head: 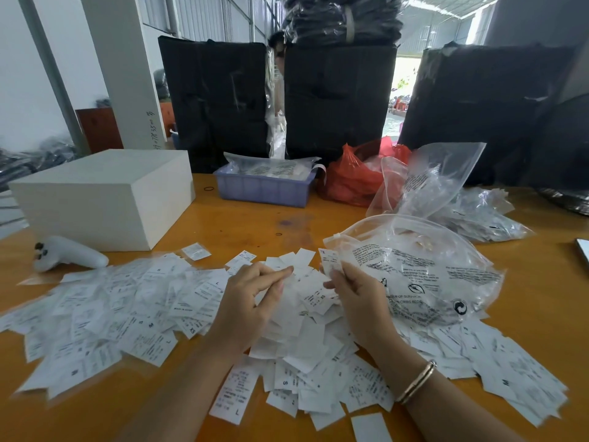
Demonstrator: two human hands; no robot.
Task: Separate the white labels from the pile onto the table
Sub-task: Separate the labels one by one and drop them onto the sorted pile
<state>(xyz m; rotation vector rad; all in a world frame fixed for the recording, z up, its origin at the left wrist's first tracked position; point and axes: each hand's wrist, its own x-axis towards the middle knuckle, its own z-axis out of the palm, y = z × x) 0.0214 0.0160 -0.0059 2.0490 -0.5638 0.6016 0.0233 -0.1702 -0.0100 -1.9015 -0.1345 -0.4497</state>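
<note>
Over the pile of white labels (296,339) spread on the orange worktop (242,224), the left hand (251,301) hovers with fingers loosely curled, whether pinching a label I cannot tell, the right hand (357,291) beside it pinches a few upright labels (330,261), clear plastic bags (424,272) just beyond.

labels (134,301) on table (255,224), box (105,196) behind
</note>
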